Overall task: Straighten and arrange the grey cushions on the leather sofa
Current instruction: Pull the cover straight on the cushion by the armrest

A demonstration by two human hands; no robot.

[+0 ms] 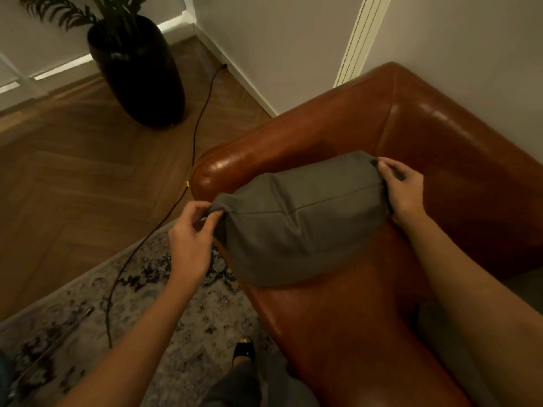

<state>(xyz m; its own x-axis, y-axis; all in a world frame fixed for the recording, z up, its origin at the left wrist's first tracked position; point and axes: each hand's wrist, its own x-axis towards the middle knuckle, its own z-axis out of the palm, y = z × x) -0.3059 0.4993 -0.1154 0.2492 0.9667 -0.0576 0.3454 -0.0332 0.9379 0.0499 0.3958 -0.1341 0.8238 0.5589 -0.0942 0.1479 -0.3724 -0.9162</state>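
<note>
A grey cushion (296,218) stands on the seat of the brown leather sofa (352,312), close to the rounded left armrest (264,154). My left hand (191,239) pinches the cushion's near-left corner between thumb and fingers. My right hand (404,186) grips its far-right corner, near the sofa's backrest. The cushion's top seam runs between both hands and the fabric is creased in the middle. Part of a second grey cushion (526,286) shows at the right edge, behind my right forearm.
A tall dark planter (138,69) with a palm stands on the wooden floor at the back left. A black cable (194,136) trails across the floor onto the patterned rug (164,304). My shoe (244,349) is beside the sofa front. Walls close behind.
</note>
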